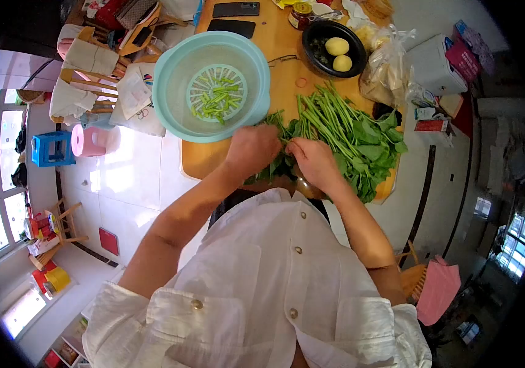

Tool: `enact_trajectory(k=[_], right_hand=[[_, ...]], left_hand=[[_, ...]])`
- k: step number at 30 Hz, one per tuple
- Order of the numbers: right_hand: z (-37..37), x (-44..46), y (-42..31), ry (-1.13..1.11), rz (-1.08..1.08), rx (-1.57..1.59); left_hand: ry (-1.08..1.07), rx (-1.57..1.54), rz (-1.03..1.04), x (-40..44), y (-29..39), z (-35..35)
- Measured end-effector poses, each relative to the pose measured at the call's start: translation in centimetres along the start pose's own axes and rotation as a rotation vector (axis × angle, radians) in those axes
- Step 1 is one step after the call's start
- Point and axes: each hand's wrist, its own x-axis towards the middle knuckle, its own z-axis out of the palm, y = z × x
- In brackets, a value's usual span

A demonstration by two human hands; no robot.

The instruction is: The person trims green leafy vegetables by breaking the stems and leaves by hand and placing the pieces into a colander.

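My left hand is closed at the front edge of the table, just below the rim of a light-blue basin. Close beside it, my right hand is pinched on a green vegetable stem, and the left fingers grip greens too. Leaves hang beneath both hands. To the right lies a large pile of leafy green stems, its leaves reaching the table edge. Several short cut stem pieces rest on the strainer bottom inside the basin.
A black bowl with two yellowish round items stands behind the greens, near a plastic bag and a jar. Two dark phones lie at the back of the wooden table. Chairs stand at left.
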Motion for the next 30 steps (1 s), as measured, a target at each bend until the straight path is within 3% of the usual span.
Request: enact_trajectory(k=[2,3,5,6,7,9,11,13,15,19,20,22,24,25,27,29,30], right_hand=[[0.0,-0.1,-0.4,0.073,0.04,0.088],[0.1,-0.1,-0.3,0.076,0.041,0.087],[0.4,-0.4,-0.1,0.084,0.066,0.097],[0.6,-0.5,-0.3,0.079,0.061,0.095],[0.9,-0.4,-0.4,0.006,0.071,0.051],[1.2,-0.2,-1.2,-0.072,0.076,0.008],[1.0,0.1,-3.0,-0.078,-0.049,-0.128],[1.0,0.3,-4.5,-0.079,-0.01,-0.125],[1.4,0.6,-4.8,-0.099,-0.142,-0.291],[3.2,1.8,-5.4,-0.073,-0.156,-0.21],[3.8,2.3,-5.4,-0.075,-0.154,-0.21],[5.0,4.1,-5.4,-0.091,0.03,0.265],[5.9,5.5,-6.0,-0.053,0.075,0.404],[6.4,6.3,-6.4,-0.015,0.115,0.542],[6.6,8.2,-7.3,-0.003,0.127,0.441],[7.6,10.4,-6.8,0.261,-0.087,0.168],[8.2,11.2,-6.3,0.265,-0.082,0.167]], left_hand=[[0.138,0.134,-0.393,0.5,-1.6,0.2],[0.138,0.134,-0.39,0.5,-1.9,-0.4],[0.287,-0.487,-0.431,0.1,-2.1,-1.8],[0.292,-0.487,-0.436,-0.4,-1.7,-1.8],[0.285,-0.442,-0.228,-0.9,-0.8,-1.6],[0.278,-0.39,-0.026,-1.6,-0.4,-1.9],[-0.157,-0.28,0.113,-2.2,-0.4,-3.4],[-0.167,-0.222,0.074,-2.7,-0.3,-4.5],[-0.011,-0.228,0.176,-3.3,-0.8,-4.6],[0.084,-0.141,0.195,-4.2,-2.3,-4.1],[0.143,-0.11,0.096,-4.5,-2.6,-3.9],[0.199,-0.081,0.0,-4.7,-3.5,-4.2],[0.404,-0.403,-0.411,-4.4,-5.2,-4.9],[0.428,-0.387,-0.394,-3.9,-6.9,-5.2],[0.442,-0.375,-0.381,-3.1,-11.7,-5.2],[0.405,0.005,-0.192,-2.6,-16.3,-4.6],[0.401,0.002,-0.187,-2.3,-17.0,-4.5]])
